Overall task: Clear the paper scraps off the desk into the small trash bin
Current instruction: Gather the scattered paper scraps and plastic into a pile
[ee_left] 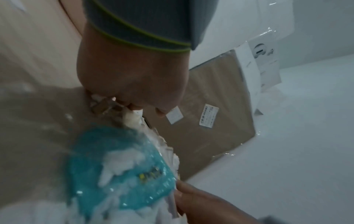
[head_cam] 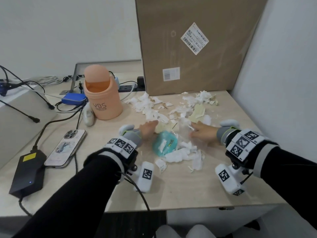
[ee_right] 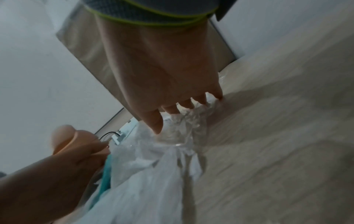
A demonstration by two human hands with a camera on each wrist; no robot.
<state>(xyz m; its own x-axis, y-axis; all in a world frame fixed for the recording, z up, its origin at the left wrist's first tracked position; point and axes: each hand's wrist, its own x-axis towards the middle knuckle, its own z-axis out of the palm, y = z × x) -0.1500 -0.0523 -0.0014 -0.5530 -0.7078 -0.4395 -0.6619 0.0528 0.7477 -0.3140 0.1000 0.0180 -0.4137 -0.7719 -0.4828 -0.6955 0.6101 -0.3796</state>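
Torn white paper scraps (head_cam: 151,107) litter the middle and back of the desk (head_cam: 180,186), with a heap (head_cam: 181,153) near me. A teal plastic wrapper (head_cam: 164,145) (ee_left: 118,166) lies between my hands. My left hand (head_cam: 151,126) (ee_left: 138,109) is on its left, fingers curled down onto scraps (ee_left: 132,118). My right hand (head_cam: 195,129) (ee_right: 182,109) is on its right, fingers (ee_right: 157,124) fairly straight, pressing on clear film and scraps (ee_right: 153,159). The peach trash bin (head_cam: 103,98) stands upright at the back left, its swing lid tipped.
A big cardboard box (head_cam: 193,45) leans at the back. A phone (head_cam: 66,148), a black power brick (head_cam: 27,172) and cables (head_cam: 56,117) lie left of my left arm. A blue device (head_cam: 73,98) sits behind the bin. A wall panel (head_cam: 277,83) bounds the right.
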